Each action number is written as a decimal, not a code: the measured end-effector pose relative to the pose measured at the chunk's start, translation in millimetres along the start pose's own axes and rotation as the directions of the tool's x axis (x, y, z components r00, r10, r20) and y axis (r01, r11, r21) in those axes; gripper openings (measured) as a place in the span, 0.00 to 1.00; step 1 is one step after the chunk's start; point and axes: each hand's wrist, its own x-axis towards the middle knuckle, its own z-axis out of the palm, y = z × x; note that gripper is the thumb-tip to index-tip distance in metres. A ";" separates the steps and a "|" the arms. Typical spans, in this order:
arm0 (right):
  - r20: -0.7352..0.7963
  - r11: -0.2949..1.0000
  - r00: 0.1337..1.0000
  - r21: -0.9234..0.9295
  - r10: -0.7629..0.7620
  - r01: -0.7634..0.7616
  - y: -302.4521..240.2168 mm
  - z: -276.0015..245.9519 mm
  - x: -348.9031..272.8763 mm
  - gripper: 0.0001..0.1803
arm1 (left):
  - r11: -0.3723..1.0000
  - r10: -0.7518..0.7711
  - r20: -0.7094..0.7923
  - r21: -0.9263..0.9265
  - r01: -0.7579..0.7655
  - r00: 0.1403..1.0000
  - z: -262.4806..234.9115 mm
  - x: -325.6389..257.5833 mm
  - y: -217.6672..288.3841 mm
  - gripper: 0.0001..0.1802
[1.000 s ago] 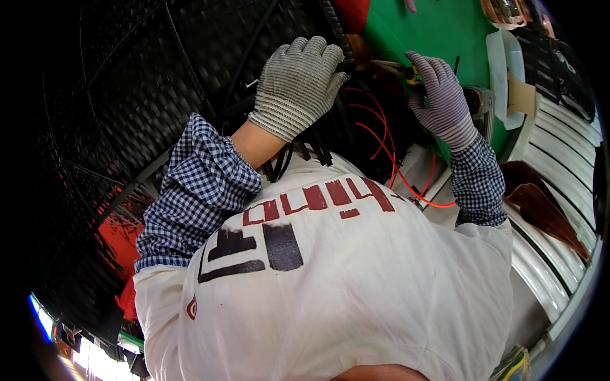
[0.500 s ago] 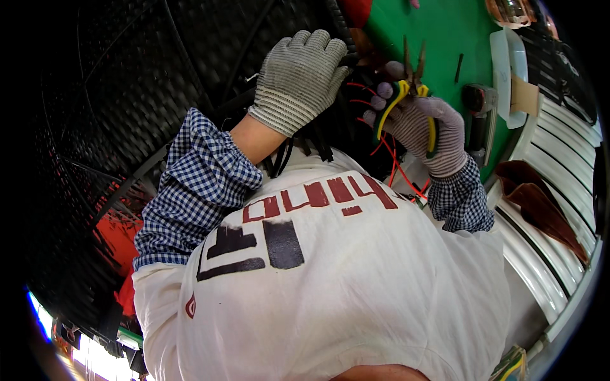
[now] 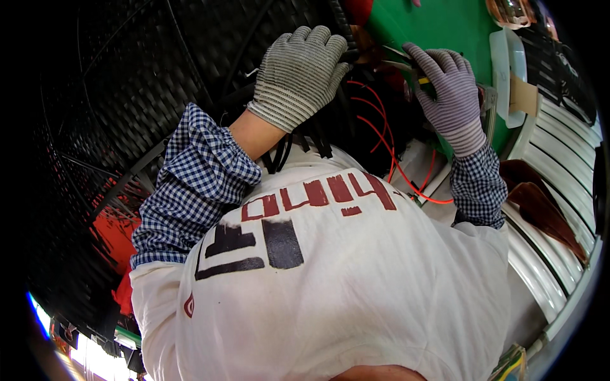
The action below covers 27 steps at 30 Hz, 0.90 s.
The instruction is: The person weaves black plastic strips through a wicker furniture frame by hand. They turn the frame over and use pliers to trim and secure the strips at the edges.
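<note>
My left hand (image 3: 297, 79), in a grey striped glove, rests on a black woven wicker piece (image 3: 133, 76), with its fingers curled down. What lies under those fingers is hidden. Black strips (image 3: 323, 145) hang below it. To the right, over the edge of a green surface (image 3: 438, 25), my right hand (image 3: 450, 95), in a purplish striped glove, has its fingers around yellow-handled pliers (image 3: 424, 81). The jaws point left; much of the handles is hidden by the hand. Thin red tubing (image 3: 389, 130) loops between the two hands.
A pale plastic tray (image 3: 502, 54) and a cardboard piece (image 3: 523, 95) stand right of the green surface. Ribbed white panels (image 3: 559, 159) run down the right side, with a brown folded piece (image 3: 540, 197) on them. Red material (image 3: 114, 244) lies at the left.
My right hand has turned over and moved a little right; the pliers have swung from pointing up to pointing left. My left hand has barely moved.
</note>
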 end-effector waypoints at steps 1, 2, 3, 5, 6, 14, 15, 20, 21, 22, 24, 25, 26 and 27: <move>0.006 1.000 1.000 -0.024 -0.009 0.009 3.9 4.2 2.3 0.38 | 1.000 -0.001 0.000 -0.001 0.001 1.000 1.1 -0.9 -0.6 0.15; 0.008 1.000 1.000 -0.023 -0.009 0.010 8.8 9.3 4.5 0.38 | 1.000 0.008 -0.019 0.005 -0.008 1.000 2.5 -1.3 -1.3 0.15; 0.000 0.998 0.999 -0.051 -0.045 0.045 13.6 14.8 6.8 0.39 | 1.000 0.018 -0.037 0.012 -0.017 0.999 3.8 -1.9 -2.5 0.15; -0.006 0.994 0.997 -0.077 -0.081 0.081 15.5 20.5 11.7 0.39 | 1.000 0.017 -0.037 0.014 -0.017 0.999 7.3 -3.9 -4.7 0.15; 0.004 0.990 0.994 -0.081 -0.113 0.113 14.3 21.9 16.2 0.39 | 1.000 0.017 -0.038 0.018 -0.017 0.999 9.4 -4.7 -6.0 0.15; 0.045 0.970 0.975 -0.100 -0.220 0.223 19.2 40.3 36.5 0.40 | 0.999 0.020 -0.022 0.042 -0.019 1.000 16.4 -3.3 -10.8 0.16; 0.062 0.968 0.972 -0.098 -0.225 0.230 21.4 42.7 38.2 0.40 | 0.999 0.018 -0.015 0.041 -0.017 1.000 17.0 -2.8 -11.4 0.16; 0.029 0.957 0.960 -0.083 -0.277 0.279 26.4 51.9 49.7 0.37 | 1.000 0.012 -0.044 0.029 -0.011 0.999 15.2 -4.5 -17.8 0.16; 0.040 0.958 0.960 -0.060 -0.278 0.280 25.3 54.5 52.8 0.36 | 1.000 0.002 -0.038 0.018 -0.002 0.999 16.1 -6.1 -20.5 0.17; 0.051 0.959 0.959 -0.037 -0.280 0.282 23.8 57.0 55.6 0.35 | 1.000 0.000 -0.038 0.014 0.000 0.999 17.3 -7.9 -23.8 0.17; 0.059 0.958 0.956 -0.008 -0.287 0.288 21.1 60.5 59.3 0.33 | 1.000 -0.002 -0.042 0.019 0.003 0.999 17.5 -10.7 -29.1 0.18; 0.062 0.956 0.954 0.020 -0.292 0.292 19.8 61.3 60.6 0.32 | 1.000 -0.003 -0.044 0.019 0.004 0.999 15.6 -10.9 -30.8 0.18; 0.063 0.956 0.954 0.019 -0.293 0.292 18.1 62.6 60.9 0.32 | 1.000 0.006 -0.033 0.031 -0.005 0.999 12.4 -10.3 -32.0 0.19; 0.024 0.951 0.954 0.091 -0.297 0.294 16.8 64.8 62.6 0.30 | 0.999 0.012 -0.024 0.048 -0.011 1.000 9.8 -9.7 -33.6 0.20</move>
